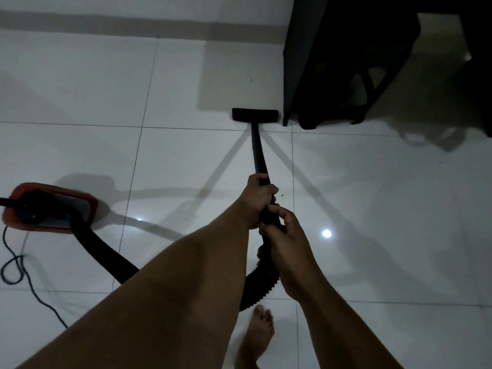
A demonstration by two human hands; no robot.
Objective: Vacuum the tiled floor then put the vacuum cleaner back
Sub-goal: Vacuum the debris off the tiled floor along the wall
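While both hands, left hand (257, 199) and right hand (286, 247), grip the wand (257, 150), its nozzle (255, 115) (black) meets the tiled floor (372, 195).

Both hands grip the black vacuum wand (257, 150), left hand (257, 199) above right hand (286, 243), its floor nozzle (255, 115) flat on the white tiled floor (372, 209) beside dark furniture (346, 62), the red canister (50, 206) and hose (106, 257) at left.

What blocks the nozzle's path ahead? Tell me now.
To the right, the dark furniture stands right beside the nozzle, its base almost at the nozzle's right end. Straight ahead and leftward, only bare tiled floor shows up to the wall skirting.
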